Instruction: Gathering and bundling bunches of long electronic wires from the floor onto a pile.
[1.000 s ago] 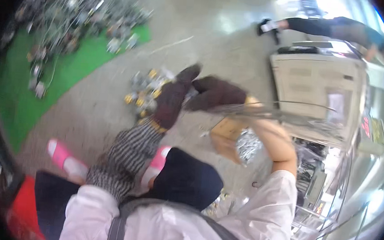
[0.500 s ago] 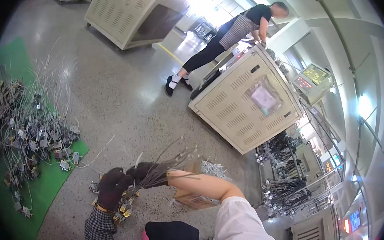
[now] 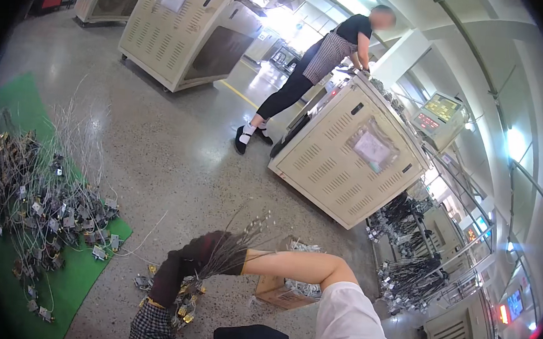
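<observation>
My left hand (image 3: pixel 169 280), in a dark brown glove below a checkered sleeve, is closed around a bundle of thin grey cables (image 3: pixel 225 252). My right hand (image 3: pixel 205 246), in a similar dark glove, is closed on the same bundle just above, and the two gloves overlap. The loose cable ends fan up and to the right past my bare right forearm. Small metal and yellow connectors (image 3: pixel 188 308) hang under the gloves. The separate fingers are hard to make out in the dark fabric.
A large pile of cables with connectors (image 3: pixel 57 216) lies on a green mat (image 3: pixel 94 270) at left. An open cardboard box (image 3: pixel 274 292) with pale pieces stands beside my right forearm. Ahead, a person (image 3: pixel 321 59) leans over a beige machine cabinet (image 3: pixel 349 156). Cable bundles (image 3: pixel 410 276) hang on a rack at right.
My gloved hands still hold the cable bundle. The right glove has shifted up along it, and the whole view has tilted so the floor things sit slightly lower and further right.
</observation>
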Tool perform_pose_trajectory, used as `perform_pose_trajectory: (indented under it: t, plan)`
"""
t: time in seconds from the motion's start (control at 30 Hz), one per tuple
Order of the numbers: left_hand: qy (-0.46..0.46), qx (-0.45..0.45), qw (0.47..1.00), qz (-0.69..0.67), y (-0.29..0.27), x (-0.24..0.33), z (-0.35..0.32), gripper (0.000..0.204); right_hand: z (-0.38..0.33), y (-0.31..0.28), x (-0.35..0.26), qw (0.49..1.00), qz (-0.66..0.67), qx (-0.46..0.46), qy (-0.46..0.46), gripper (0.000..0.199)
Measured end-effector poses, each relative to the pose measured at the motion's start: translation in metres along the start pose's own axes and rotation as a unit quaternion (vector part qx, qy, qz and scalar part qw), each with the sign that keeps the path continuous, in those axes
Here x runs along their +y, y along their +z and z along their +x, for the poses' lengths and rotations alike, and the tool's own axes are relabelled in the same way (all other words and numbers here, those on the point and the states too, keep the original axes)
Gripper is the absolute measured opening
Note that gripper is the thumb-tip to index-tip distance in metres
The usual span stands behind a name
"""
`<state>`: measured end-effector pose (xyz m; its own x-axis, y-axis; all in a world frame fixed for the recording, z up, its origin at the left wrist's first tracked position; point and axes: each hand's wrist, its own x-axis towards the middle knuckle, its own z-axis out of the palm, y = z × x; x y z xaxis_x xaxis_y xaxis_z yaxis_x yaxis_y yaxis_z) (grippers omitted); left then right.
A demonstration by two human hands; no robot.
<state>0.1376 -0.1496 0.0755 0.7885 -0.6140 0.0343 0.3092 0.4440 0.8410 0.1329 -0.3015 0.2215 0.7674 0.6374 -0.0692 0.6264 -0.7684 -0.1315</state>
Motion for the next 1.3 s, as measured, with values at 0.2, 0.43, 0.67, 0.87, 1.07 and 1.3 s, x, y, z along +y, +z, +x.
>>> perform_pose_trajectory:
  t: [0.2, 0.43, 0.67, 0.87, 1.07, 1.3]
  plan:
    - [0.291, -0.059, 0.822, 0.486, 0.001, 0.015, -0.002, 0.036, -0.005, 0.009, -0.001, 0.993, -0.099, -0.023, 0.055, 0.02]
    - [0.32, -0.009, 0.837, 0.443, 0.0, 0.015, -0.008, 0.022, -0.016, 0.036, 0.024, 1.0, 0.017, 0.021, 0.003, 0.022]
    - [-0.038, 0.014, 0.992, -0.12, -0.001, 0.015, -0.016, 0.018, -0.029, 0.041, 0.013, 0.998, -0.016, 0.054, 0.035, 0.024]
    - [0.299, -0.14, 0.849, 0.413, -0.006, 0.03, 0.005, 0.019, -0.027, 0.086, 0.049, 0.997, -0.001, 0.044, 0.06, 0.018]
    - [0.258, -0.127, 0.907, 0.307, -0.018, 0.016, 0.023, 0.011, 0.006, 0.0, -0.003, 0.967, -0.03, -0.172, 0.186, 0.022]
    - [0.062, -0.093, 0.994, -0.001, -0.046, 0.005, -0.01, 0.027, -0.075, 0.041, -0.012, 0.988, 0.078, 0.052, 0.12, 0.011]
